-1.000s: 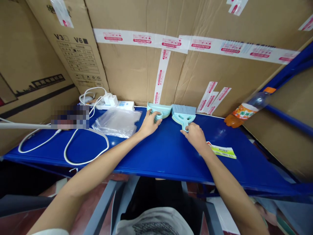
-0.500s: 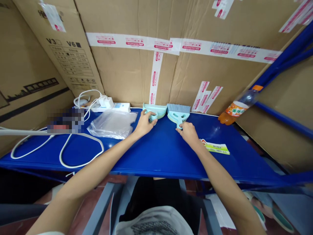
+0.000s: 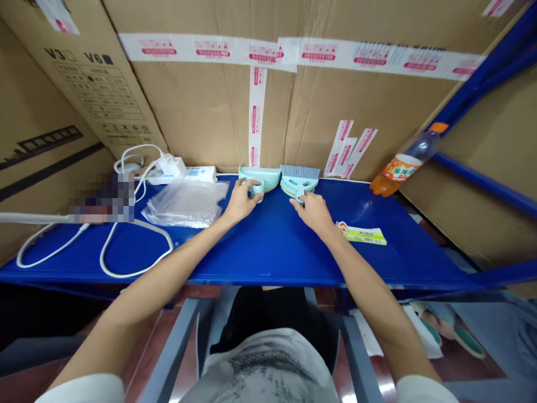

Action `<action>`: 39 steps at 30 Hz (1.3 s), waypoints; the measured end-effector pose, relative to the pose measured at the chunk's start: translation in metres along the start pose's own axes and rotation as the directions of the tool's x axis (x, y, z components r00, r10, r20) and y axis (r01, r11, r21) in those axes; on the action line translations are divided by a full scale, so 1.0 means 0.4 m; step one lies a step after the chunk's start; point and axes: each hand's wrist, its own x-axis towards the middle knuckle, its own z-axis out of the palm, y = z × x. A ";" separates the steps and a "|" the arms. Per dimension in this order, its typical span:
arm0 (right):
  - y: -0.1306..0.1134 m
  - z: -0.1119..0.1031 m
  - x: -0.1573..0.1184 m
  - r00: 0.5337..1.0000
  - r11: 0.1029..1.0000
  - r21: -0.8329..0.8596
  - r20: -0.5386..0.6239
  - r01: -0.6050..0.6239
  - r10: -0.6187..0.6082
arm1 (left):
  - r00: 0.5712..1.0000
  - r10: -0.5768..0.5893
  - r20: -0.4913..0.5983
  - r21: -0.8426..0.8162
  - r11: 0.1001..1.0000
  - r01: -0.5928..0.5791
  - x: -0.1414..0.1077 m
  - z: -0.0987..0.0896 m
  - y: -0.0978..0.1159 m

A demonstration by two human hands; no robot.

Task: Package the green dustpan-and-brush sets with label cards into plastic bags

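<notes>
A stack of mint-green dustpans [image 3: 272, 177] rests on the blue table [image 3: 260, 252], against the cardboard behind. My left hand [image 3: 241, 201] has its fingers curled round the handles of that stack. To the right lies a stack of small hand brushes [image 3: 299, 183], with mint-green bodies and grey-blue bristles facing the cardboard. My right hand [image 3: 314, 211] grips the top brush by its handle, thumb on the left side. The two stacks sit side by side, nearly touching. How many pieces each hand encloses is hidden by the fingers.
Clear plastic bags [image 3: 184, 202] lie to the left, before a white power strip [image 3: 201, 173] and looping white cables [image 3: 136, 274]. Yellow-green paper labels [image 3: 363, 235] lie right of my right hand. An orange drink bottle [image 3: 403, 168] leans by the blue frame [image 3: 482, 184].
The camera view has tilted down a little, so everything appears higher. Both hands stay at the same stacks, and the dustpans and brushes show no clear movement on the table.
</notes>
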 end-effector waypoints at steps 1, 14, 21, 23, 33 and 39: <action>-0.001 0.000 0.000 1.000 1.000 0.013 -0.017 0.002 -0.002 | 1.000 0.002 0.003 0.005 1.000 -0.002 0.001 -0.001 -0.001; 0.003 0.005 -0.013 0.999 0.995 0.097 -0.052 -0.011 0.016 | 1.000 0.012 -0.016 -0.018 1.000 -0.012 -0.007 0.005 -0.009; 0.034 0.013 0.000 1.000 0.997 0.078 0.014 0.022 -0.023 | 1.000 -0.008 0.001 -0.025 1.000 0.008 -0.008 0.001 -0.009; 0.039 0.018 0.005 1.000 0.998 0.057 0.006 0.024 -0.024 | 1.000 -0.008 0.001 -0.020 1.000 0.008 -0.008 0.001 -0.009; 0.033 0.009 -0.007 1.000 0.999 0.037 -0.018 -0.005 0.006 | 1.000 -0.023 0.008 0.020 1.000 0.023 -0.012 -0.005 0.006; 0.043 0.003 -0.016 0.994 0.988 0.152 -0.108 -0.017 0.034 | 0.997 -0.043 -0.060 -0.025 0.999 0.041 -0.014 -0.003 0.003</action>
